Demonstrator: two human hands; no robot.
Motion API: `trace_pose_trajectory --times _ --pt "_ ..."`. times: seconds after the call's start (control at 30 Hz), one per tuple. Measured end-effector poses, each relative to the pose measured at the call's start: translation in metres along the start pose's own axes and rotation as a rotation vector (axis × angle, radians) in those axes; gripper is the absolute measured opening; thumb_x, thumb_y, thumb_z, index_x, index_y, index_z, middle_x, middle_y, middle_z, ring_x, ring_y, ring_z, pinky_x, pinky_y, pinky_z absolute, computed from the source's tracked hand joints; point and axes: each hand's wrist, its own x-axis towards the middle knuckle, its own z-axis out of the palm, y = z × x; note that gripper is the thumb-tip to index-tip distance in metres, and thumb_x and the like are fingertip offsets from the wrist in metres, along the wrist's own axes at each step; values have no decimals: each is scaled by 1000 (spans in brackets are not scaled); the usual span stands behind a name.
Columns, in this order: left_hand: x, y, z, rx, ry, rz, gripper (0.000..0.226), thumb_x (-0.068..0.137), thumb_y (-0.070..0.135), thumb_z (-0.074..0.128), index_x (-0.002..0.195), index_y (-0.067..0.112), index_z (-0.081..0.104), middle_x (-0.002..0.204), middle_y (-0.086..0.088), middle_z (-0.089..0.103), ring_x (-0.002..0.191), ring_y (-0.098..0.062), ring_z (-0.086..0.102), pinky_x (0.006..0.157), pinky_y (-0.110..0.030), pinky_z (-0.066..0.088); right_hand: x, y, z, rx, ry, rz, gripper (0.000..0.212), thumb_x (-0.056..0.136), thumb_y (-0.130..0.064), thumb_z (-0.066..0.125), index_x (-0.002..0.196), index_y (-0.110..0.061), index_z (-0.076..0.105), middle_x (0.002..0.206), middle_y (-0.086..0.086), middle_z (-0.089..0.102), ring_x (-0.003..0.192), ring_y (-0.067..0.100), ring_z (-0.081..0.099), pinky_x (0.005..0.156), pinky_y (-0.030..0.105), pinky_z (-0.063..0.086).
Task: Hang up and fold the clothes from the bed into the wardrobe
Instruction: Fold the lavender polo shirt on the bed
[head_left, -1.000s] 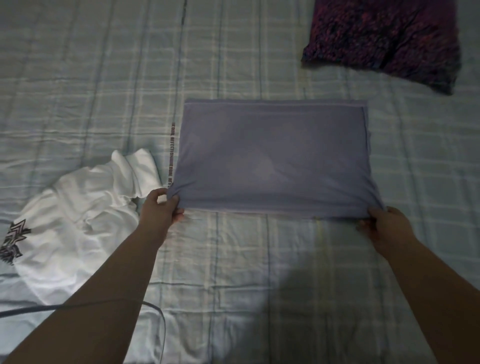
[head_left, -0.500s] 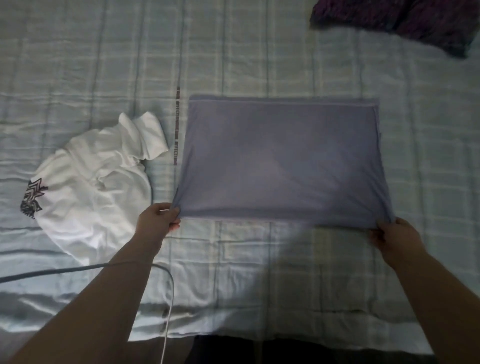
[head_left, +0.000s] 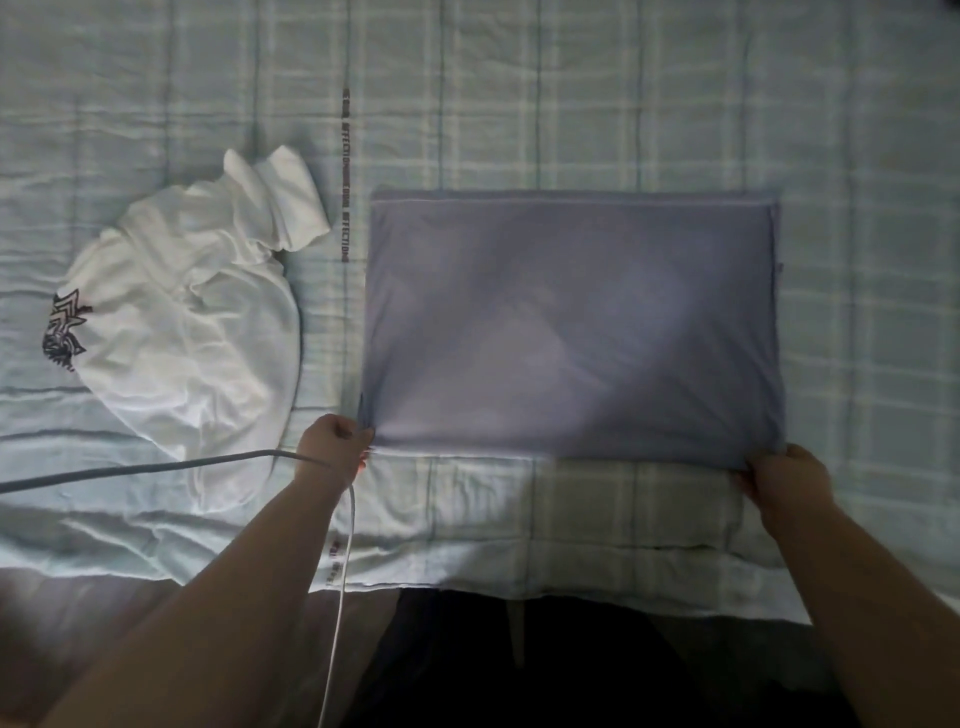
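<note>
Purple garment (head_left: 571, 322) lies flat on the checked bedspread (head_left: 571, 104), a neat rectangle with its long side running left to right, and both near corners are taken! Left hand (head_left: 335, 452) has its fingers curled on the near-left corner, pinching the cloth; right hand (head_left: 784, 475) is closed over the near-right corner the same way. So the whole panel stretches away from the grip: the hands sit at its near edge, close to the side of the bed, and everything else lies beyond the knuckles, with the far hem well apart from both hands. This looks like the set-up for one more fold. To do it well, both corners should rise together and level, with a little tension kept across the near edge so the middle does not sag. The edge would then travel over to meet the far hem squarely, corner on corner. There is a soft bulge in the centre that may want a smoothing pass before the crease is set. Watch the left side: a white shirt (head_left: 192, 338) lies crumpled just beside the panel, not touching it, and a thin cable (head_left: 340, 571) hangs by the left wrist. That cable could drag across the cloth if the arm swings wide. The wardrobe is not in view.
</note>
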Motion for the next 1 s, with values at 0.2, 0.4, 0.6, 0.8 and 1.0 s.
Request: trace_pose_trajectory --times 0.2,0.4,0.6,0.8,1.0 --pt "-16 37 -4 493 71 204 33 82 18 69 111 12 57 108 -13 62 102 -35 57 88 -42 48 5 -10 -3 90 -78 104 10 88 2 52 94 -6 54 94 14 56 77 21 58 55 28 57" --pt "-29 121 37 552 -35 758 39 81 2 60 118 11 57 111 -11 61 104 -33 54 88 -43 47 2 -16 -8 -74 -63 -51 12 84 -18 55 80 -7 57 84 20 58 72 32 59 69 42 56" --pt "-51 227 145 545 -295 1012 34 87 8 55 120 10 59 115 -13 64 107 -32 57 91 -36 46 3 -24 -11 -166 -71 -140 26 87 -14 58 93 11 57 76 17 55 69 25 53 61 38 46" --pt "-105 316 253 469 -400 1051 16 92 20 54 106 12 59 98 -11 64 88 -29 59 81 -39 50 19 -16 -14 -122 -75 -148 8 87 -12 65 92 -7 61 76 7 62 71 23 58 62 34 44" --pt "-123 363 336 533 -343 874 45 92 38 59 123 6 50 117 -17 61 110 -34 59 91 -45 49 28 -16 -21 -207 -204 -188 33 70 -42 58 91 -17 62 81 6 66 75 19 60 61 28 43"
